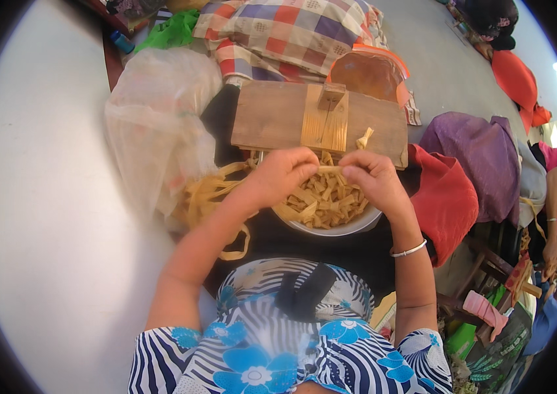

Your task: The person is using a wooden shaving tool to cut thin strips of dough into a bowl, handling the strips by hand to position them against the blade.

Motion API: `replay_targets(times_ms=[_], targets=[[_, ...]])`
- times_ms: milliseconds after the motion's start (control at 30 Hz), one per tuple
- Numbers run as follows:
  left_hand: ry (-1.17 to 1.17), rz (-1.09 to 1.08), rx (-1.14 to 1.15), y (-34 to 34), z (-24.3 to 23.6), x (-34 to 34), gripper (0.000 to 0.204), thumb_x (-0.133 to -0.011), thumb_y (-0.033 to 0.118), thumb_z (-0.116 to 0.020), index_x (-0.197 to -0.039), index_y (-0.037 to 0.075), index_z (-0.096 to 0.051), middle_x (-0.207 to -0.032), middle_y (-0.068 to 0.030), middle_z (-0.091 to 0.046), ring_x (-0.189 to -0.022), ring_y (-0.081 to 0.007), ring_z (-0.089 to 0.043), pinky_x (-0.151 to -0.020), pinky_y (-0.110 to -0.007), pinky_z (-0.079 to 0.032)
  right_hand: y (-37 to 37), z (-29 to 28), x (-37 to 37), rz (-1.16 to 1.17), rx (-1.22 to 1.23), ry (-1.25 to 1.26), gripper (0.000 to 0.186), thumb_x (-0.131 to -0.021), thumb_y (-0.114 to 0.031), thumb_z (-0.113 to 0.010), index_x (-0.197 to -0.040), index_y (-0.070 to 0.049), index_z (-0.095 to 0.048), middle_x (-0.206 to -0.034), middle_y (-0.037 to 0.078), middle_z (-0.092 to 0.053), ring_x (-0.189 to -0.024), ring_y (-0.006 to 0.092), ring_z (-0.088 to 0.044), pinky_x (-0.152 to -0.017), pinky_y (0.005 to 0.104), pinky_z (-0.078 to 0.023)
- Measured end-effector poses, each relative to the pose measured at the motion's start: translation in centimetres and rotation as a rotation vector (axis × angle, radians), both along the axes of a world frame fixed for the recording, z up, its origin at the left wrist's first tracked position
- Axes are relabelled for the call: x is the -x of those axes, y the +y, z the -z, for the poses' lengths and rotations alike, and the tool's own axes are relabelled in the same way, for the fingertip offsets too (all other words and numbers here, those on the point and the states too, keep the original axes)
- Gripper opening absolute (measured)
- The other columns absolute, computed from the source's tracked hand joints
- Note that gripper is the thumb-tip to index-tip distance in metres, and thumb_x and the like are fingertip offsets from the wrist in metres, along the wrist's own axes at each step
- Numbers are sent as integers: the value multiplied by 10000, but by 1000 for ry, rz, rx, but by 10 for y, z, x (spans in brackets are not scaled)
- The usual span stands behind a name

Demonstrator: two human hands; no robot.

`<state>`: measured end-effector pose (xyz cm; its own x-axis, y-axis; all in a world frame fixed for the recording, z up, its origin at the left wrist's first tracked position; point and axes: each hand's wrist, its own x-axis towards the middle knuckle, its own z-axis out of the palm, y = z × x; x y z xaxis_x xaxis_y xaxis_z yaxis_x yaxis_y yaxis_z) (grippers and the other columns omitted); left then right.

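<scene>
We judge that the short tan strip [330, 170] above the bowl [339, 232] could split or tear if the two hands pull against each other too hard, since it looks thin and fibrous. If one pinch loosens, the strip could slip and drop among the folded tan pieces [330, 205] heaped inside the bowl, where it would be hard to pick out by colour. The knotted tan piece [364, 138] lies on the wooden board [268, 117] just beyond the bowl, and a knock from the right knuckles could send it off the near edge. The loose long strips [207, 194] to the left of the bowl could tangle if the left forearm drags across them.

As for the hands, we see both above the far part of the bowl, neither spread open. The left hand [286, 172] has its fingers curled, thumb and forefinger pinching the strip's left end. The right hand [377, 177] pinches the right end the same way. We cannot tell how firmly either one grips.
</scene>
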<state>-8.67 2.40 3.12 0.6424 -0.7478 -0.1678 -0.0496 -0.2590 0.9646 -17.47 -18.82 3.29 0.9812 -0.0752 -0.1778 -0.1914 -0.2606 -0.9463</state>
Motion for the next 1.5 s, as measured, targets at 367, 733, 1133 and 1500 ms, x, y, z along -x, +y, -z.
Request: replay_targets(times_ms=[367, 733, 1133, 1500], targets=[[-568, -151, -154, -31, 33, -69, 157, -902, 154, -554, -929, 8, -605, -797, -170, -622, -753, -337, -597, -683, -409, -462, 5, 33, -56, 218, 360, -260, 107, -841, -87, -599, -899, -9, -646, -813, 168, -627, -726, 278, -611, -672, 366, -488], [-64, -257, 35, -23, 34, 1, 115, -936, 126, -541, -945, 17, -575, -801, -100, -615, -704, -222, -574, -645, -332, -464, 47, 7, -22, 263, 747, -657, 106, -864, -172, -618, -887, -69, -615, -926, 95, -634, -893, 299, -591, -788, 456, -446], [133, 42, 44, 11, 7, 20, 216, -933, 181, -558, -919, -21, -633, -715, -23, -575, -663, -100, -504, -613, -269, -433, 80, -23, 61, -233, -436, 61, 133, -904, -92, -631, -933, 11, -709, -689, -17, -604, -650, 44, -538, -568, 244, -444], [649, -258, 288, 14, 9, 67, 302, -923, 70, -552, -1223, 39, -553, -773, 37, -548, -592, -21, -418, -514, -175, -311, 84, 20, 19, 251, 563, -529, 321, -766, -90, -662, -1082, -126, -711, -677, 77, -623, -543, 252, -593, -516, 333, -454]])
